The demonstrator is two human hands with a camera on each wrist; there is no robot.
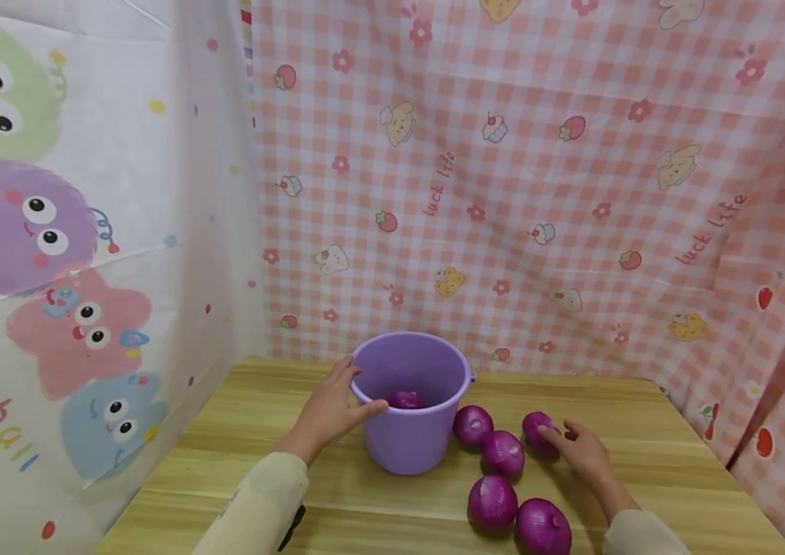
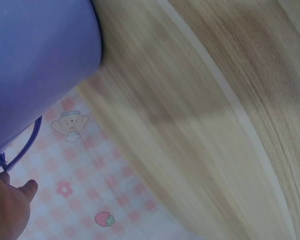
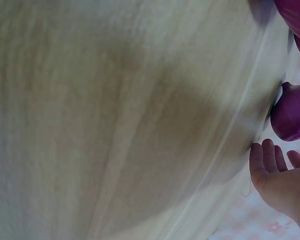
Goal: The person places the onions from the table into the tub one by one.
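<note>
A purple bucket [image 1: 409,439] stands on the wooden table with a red onion [image 1: 407,400] inside it. My left hand [image 1: 333,405] holds the bucket's left rim, thumb over the front edge; in the left wrist view that hand [image 2: 9,207] is beside the bucket [image 2: 40,65] near its handle. At the far right onion [image 1: 540,434], my right hand [image 1: 583,455] has its thumb over the onion's right side, fingers relaxed. The right wrist view shows the hand [image 3: 282,182] with fingers extended just below an onion [image 3: 292,112]; contact is unclear.
Several more onions lie right of the bucket: two near its side [image 1: 473,426] [image 1: 503,454] and two nearer the front edge [image 1: 493,504] [image 1: 543,527]. A checked curtain [image 1: 503,193] hangs behind the table [image 1: 226,455], and a white printed sheet [image 1: 205,193] hangs at the left.
</note>
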